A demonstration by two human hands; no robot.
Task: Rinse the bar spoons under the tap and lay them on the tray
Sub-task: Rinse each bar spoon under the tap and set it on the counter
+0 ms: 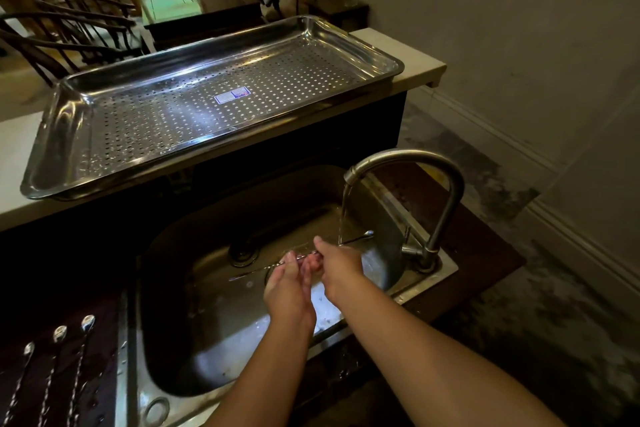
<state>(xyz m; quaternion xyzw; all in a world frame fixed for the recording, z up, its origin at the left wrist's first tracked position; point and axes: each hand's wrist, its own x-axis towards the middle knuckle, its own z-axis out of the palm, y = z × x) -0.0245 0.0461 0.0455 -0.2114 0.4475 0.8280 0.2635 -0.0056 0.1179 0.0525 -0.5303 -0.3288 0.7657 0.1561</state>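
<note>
Two hands hold one thin, twisted metal bar spoon point(358, 238) over the shiny steel sink point(214, 333). Its bowl points to 2 o'clock, under the tap point(429, 177) water. The left hand point(289, 282) and right hand point(337, 265) pinch its stem. The holey tray point(62, 149) sits at 11 o'clock.
</note>
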